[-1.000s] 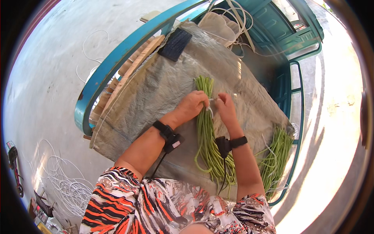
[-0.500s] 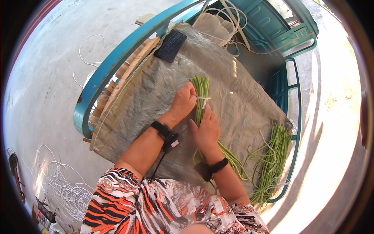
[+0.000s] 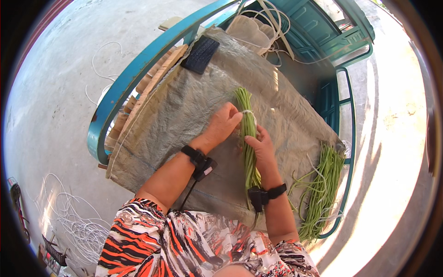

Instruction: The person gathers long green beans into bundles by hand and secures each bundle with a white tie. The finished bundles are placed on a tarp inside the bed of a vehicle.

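Note:
A bundle of green long beans [image 3: 249, 154] lies lengthwise on the sheet in front of me, with a thin white tie [image 3: 247, 111] round its upper part. My right hand [image 3: 264, 150] grips the bundle from the right, its thumb across the beans below the tie. My left hand [image 3: 222, 123] is closed in a pinch, fingertips at the bundle's left edge beside the tie; whatever sits between them is too small to make out. Part of the bundle's lower end is hidden by the right wrist's strapped device. A larger pile of long beans [image 3: 323, 189] rests at the right edge.
A grey-brown sheet [image 3: 170, 115] covers the cart bed, bounded by a blue-green rail [image 3: 121, 83] on the left. A dark flat block [image 3: 200, 54] lies at the far left corner. A pale plastic tub [image 3: 251, 32] and coiled white strips stand beyond. Loose white cord [image 3: 80, 226] lies on the floor.
The bundle has turned more upright and shifted slightly right. My right hand has moved right, its thumb now over the beans; my left hand has followed slightly right and down.

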Motion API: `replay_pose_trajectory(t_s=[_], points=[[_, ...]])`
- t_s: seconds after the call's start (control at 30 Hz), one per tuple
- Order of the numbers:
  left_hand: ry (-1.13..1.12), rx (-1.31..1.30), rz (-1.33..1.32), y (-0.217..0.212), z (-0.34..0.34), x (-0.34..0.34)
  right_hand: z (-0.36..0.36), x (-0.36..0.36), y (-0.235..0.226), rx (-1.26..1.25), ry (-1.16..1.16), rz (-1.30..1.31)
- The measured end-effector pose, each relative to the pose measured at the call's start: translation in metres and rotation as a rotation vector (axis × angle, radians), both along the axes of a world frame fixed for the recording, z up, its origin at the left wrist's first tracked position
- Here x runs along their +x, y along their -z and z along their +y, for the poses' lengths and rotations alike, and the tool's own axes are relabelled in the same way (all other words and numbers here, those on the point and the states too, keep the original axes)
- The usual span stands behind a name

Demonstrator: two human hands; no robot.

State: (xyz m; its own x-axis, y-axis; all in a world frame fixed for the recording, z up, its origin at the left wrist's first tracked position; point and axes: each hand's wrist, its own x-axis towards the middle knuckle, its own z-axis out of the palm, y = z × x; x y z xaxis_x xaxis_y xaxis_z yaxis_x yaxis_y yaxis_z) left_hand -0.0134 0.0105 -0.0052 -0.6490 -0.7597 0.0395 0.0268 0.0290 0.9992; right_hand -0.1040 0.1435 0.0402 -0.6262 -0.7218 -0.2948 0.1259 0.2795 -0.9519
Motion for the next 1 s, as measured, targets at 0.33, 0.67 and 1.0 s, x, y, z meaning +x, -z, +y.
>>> replay_pose_trajectory(t_s=[0.33, 0.67, 1.0], points=[[0.737, 0.985, 0.488, -0.012, 0.030, -0.001, -0.037, -0.018, -0.032, -0.438, 0.163, -0.647], [0.587, 0.716, 0.254, -0.020, 0.015, 0.001, -0.090, -0.044, 0.002, -0.590, 0.176, -0.528], [0.423, 0.646, 0.334, -0.008, 0.019, -0.002, -0.060, -0.034, 0.012, -0.168, 0.040, -0.387]])
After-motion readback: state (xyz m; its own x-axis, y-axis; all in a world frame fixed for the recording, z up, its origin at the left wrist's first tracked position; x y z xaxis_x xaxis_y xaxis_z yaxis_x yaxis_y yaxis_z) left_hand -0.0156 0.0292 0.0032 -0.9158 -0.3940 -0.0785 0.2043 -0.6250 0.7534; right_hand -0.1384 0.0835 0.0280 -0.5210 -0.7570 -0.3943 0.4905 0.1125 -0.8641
